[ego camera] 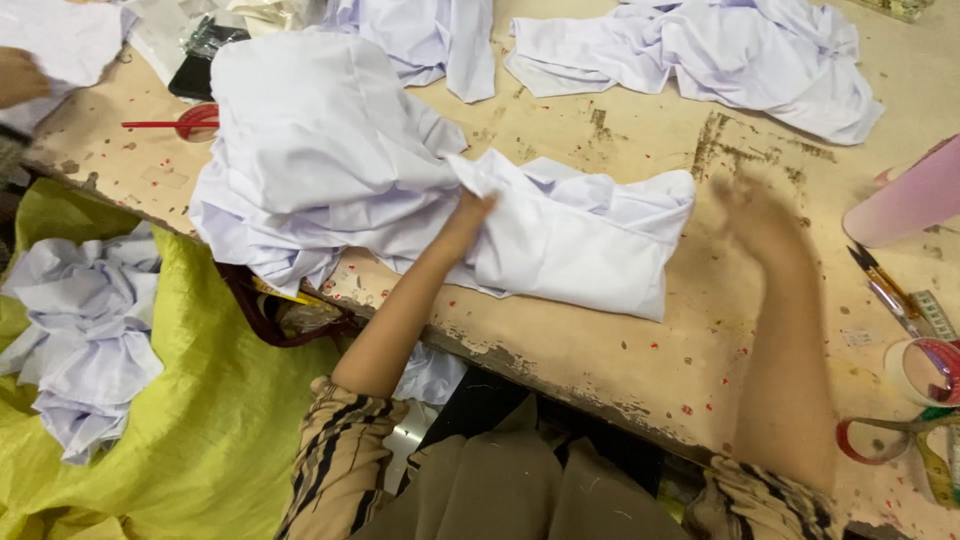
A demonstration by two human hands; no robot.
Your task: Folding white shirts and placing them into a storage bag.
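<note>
several white garments point(330, 150), worn, perhaps wooden table point(640, 130)

At your far right you have a pink roll point(908, 203), with red-handled scissors point(880, 438) near the table edge. Down at your left, crumpled white cloth point(85, 335) lies on yellow-green fabric point(200, 420).

Bright, even light falls on a worn wooden table point(620, 330), with only soft, faint shadows under the white cloth point(560, 240). The cloth is nearly washed out. Right of it, the right hand point(755, 215) is motion-blurred; the remainder is fairly sharp.
</note>
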